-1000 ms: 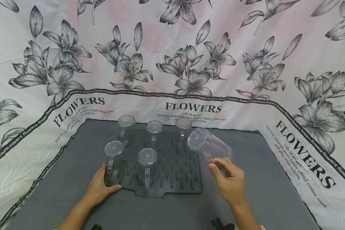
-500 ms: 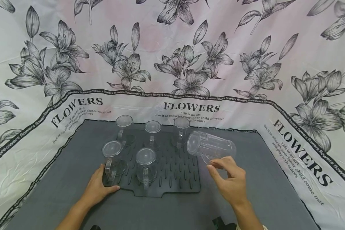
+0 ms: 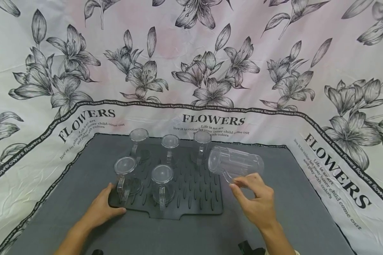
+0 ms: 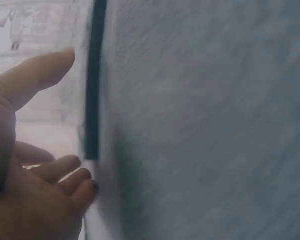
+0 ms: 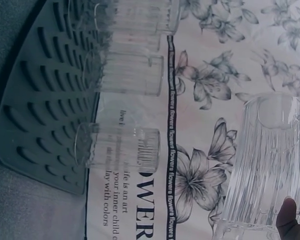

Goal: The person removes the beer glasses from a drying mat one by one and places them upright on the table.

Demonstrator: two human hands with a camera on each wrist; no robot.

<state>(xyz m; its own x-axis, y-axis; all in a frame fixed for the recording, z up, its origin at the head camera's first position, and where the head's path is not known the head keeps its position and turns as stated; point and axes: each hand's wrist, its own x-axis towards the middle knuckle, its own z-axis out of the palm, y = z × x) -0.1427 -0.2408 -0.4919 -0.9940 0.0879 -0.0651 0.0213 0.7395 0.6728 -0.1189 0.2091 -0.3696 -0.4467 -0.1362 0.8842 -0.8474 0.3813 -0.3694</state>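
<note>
A clear ribbed glass mug (image 3: 237, 161) is held up on its side in the head view, to the right of a dark ribbed drying mat (image 3: 194, 207). The thumb and fingers of my right hand (image 3: 256, 203) pinch its handle. In the right wrist view that mug (image 5: 267, 165) fills the lower right, with fingertips at its side. My left hand (image 3: 100, 209) is at the mat's front left corner, thumb and fingers spread. In the left wrist view the left hand (image 4: 45, 175) has loose fingers, beside the mat's thin dark edge (image 4: 93, 90).
Several clear mugs stand base up on the mat: a front left mug (image 3: 126, 179), a front middle mug (image 3: 162, 187), and a back row ending in a right mug (image 3: 201, 148). Grey cloth (image 3: 293, 198) covers the table. A flowered curtain (image 3: 166, 81) hangs behind.
My left hand has slid slightly left, off the mat's corner. The mug in my right hand has swung from tilted to nearly level and shifted a little right.
</note>
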